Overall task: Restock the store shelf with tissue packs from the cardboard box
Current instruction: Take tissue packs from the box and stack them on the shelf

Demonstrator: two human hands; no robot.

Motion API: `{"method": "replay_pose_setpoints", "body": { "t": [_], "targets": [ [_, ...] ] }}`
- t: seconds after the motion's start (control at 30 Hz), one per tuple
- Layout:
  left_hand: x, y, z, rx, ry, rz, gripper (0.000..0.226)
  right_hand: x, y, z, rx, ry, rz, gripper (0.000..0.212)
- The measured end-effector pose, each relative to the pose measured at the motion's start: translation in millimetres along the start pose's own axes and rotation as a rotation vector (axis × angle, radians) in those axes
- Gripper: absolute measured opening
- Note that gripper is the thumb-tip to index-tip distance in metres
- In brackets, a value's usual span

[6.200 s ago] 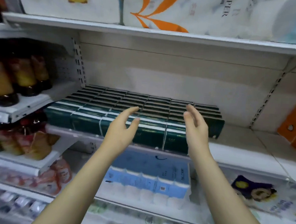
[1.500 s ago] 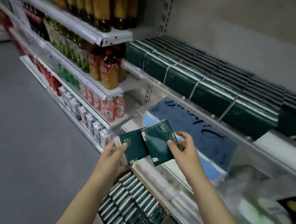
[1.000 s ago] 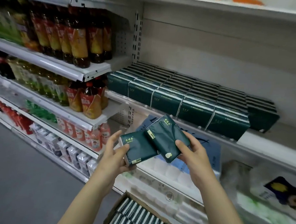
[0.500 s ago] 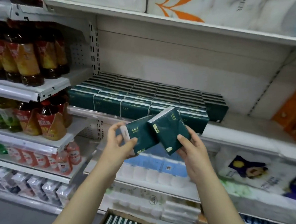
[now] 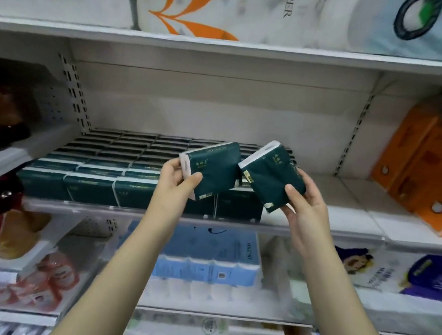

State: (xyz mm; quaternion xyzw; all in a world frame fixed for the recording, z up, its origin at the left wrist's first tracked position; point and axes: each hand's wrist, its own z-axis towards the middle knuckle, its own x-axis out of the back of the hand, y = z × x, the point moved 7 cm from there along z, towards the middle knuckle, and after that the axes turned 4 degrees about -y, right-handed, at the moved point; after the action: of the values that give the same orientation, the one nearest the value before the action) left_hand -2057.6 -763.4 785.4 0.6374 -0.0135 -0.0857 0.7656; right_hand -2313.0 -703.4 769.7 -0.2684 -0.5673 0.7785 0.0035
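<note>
My left hand [image 5: 178,181] grips a dark green tissue pack [image 5: 214,169] by its white end, thumb on the front face. My right hand [image 5: 302,201] grips a second dark green tissue pack [image 5: 272,177], tilted with its white end up. Both packs hang in front of the middle shelf [image 5: 340,234], a little apart from each other. Rows of the same green packs [image 5: 94,174] fill the shelf's left part; its right part is bare white. The cardboard box is out of view.
Orange boxes [image 5: 429,168] stand at the shelf's right end. Big white paper packs [image 5: 199,6] sit on the shelf above. Blue tissue bundles [image 5: 208,258] lie on the shelf below. Bottles and red-labelled goods [image 5: 1,220] fill the left bay.
Both hands have risen with their packs to shelf height and the two packs have drawn apart. My view has swung up, so the cardboard box has dropped out of sight.
</note>
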Motion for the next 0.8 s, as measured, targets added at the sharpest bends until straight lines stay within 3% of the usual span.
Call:
{"method": "replay_pose_setpoints", "body": {
  "t": [0.33,0.8],
  "targets": [
    [-72.4,-19.0,71.1,0.028,0.055,-0.052,0.028,64.5,-0.6,75.5,-0.034,0.071,-0.006,0.04],
    [-92.2,-32.0,136.9,-0.008,0.135,0.148,0.023,75.1,10.5,119.7,0.109,0.029,-0.353,0.035]
  ]
}}
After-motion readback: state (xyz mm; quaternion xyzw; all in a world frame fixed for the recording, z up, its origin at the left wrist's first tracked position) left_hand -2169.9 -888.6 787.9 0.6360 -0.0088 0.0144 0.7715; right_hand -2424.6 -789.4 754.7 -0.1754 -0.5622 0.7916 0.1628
